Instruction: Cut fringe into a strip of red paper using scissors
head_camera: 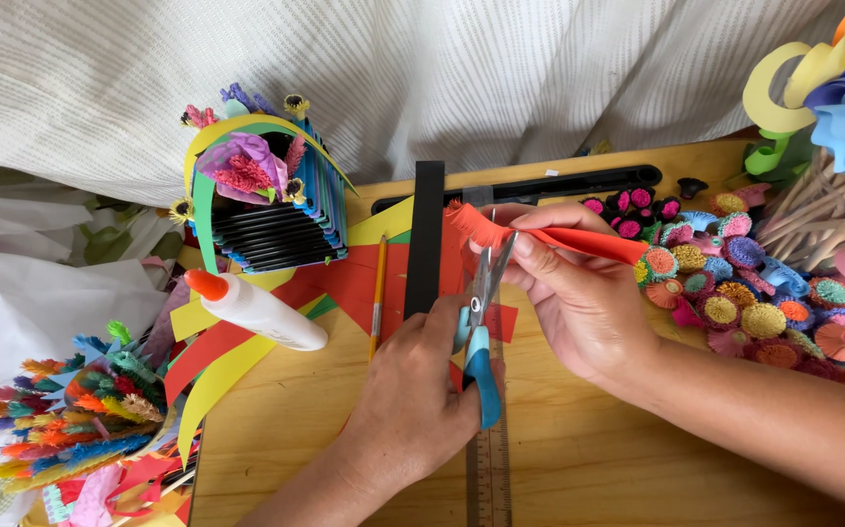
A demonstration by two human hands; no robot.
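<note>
Red paper strip [579, 237] meets scissors [482, 327] over the wooden table [579, 459].

Your left hand [413, 395] grips the blue-handled scissors, blades parted at the strip's fringed end. Your right hand [579, 293] pinches the strip, holding it above the ruler [489, 468]. A glue bottle [257, 310] lies to the left, and rolled paper flowers [744, 293] crowd the right.

Wooden tabletop [276, 429], white ribbed curtain [501, 68] behind, soft daylight
</note>
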